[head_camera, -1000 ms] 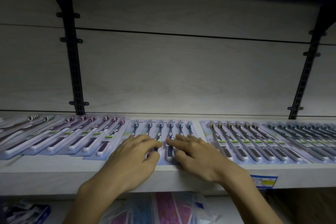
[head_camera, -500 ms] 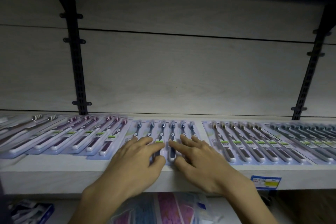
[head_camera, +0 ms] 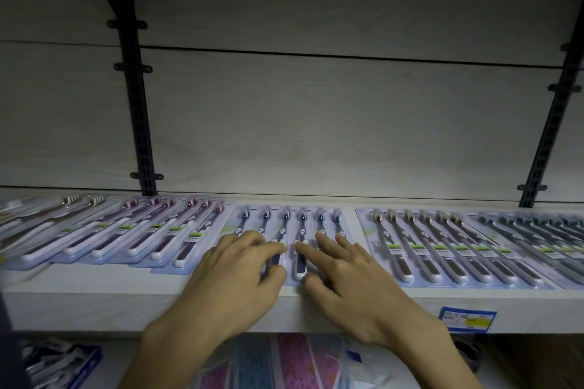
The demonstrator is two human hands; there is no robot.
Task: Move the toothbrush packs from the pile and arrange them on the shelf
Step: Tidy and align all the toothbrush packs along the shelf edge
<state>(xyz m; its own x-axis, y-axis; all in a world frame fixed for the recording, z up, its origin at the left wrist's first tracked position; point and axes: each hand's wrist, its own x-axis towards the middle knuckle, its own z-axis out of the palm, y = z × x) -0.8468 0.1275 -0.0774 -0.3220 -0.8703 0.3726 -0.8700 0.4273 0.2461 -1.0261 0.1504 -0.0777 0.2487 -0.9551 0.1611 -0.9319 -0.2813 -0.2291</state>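
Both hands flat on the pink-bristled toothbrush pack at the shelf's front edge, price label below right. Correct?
Not quite. In the head view the left hand and right hand press on the blue-bristled toothbrush pack, not the pink-bristled pack to its left. The white shelf and blue-and-yellow price label are as stated.

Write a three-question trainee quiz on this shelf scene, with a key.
1. True or false: both hands rest on the blue-headed toothbrush pack.
2. Which pack lies directly left of it? A) purple-headed B) green-headed C) gold-headed
3. Fill in: the price label is stuck on the shelf's front ____.

Key: 1 true, left hand and right hand lie flat on it. 2 A, purple-headed pack. 3 edge, on the shelf.
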